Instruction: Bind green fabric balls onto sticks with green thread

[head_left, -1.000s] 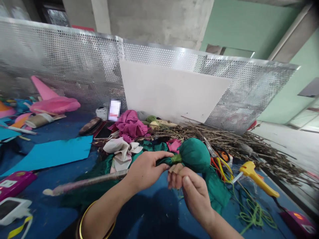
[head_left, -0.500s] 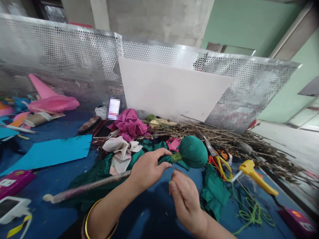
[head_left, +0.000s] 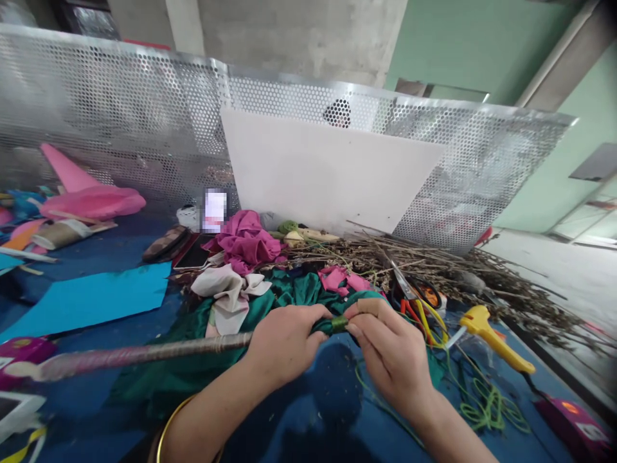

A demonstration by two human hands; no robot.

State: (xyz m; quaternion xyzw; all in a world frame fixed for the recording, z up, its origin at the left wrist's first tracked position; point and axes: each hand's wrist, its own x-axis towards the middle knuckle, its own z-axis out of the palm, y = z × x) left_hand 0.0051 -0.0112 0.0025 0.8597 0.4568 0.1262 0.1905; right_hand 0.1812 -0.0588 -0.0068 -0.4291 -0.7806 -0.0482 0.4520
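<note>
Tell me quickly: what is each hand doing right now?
Left hand: closed around the wrapped stick.
Right hand: closed over the green cloth ball, fingertips at its green-wound neck.

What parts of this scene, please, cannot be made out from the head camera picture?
- Green cloth ball: mostly hidden behind the right hand; only a sliver shows.
- Left hand: its grip on the wrapped stick covers where stick meets the green neck.
- Small white item by the perforated screen: blurred, unreadable.
- White device: cut off by the left edge.
- Scissors: blades partly buried in twigs.
</note>
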